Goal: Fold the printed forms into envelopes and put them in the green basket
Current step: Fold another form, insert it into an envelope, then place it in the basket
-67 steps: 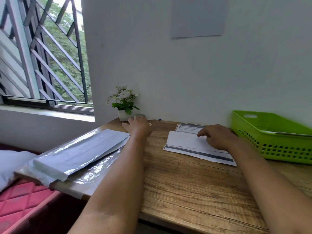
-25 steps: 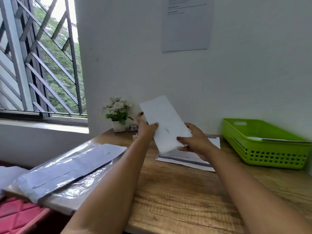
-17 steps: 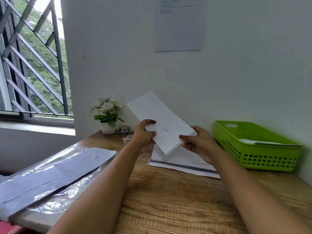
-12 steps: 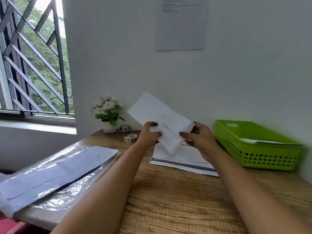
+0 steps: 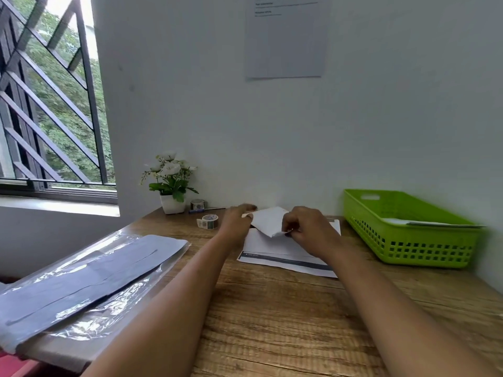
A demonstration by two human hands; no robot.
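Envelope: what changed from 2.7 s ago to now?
The hands, first resting on the desk, took up the white envelope, raised it, then lowered it close over the printed forms. Left hand and right hand still pinch it. Forms and green basket stayed put.

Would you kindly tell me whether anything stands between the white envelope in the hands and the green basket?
Nothing visible does. Between the envelope, pinched by the left hand and right hand, and the open green basket lie only flat forms and desk.
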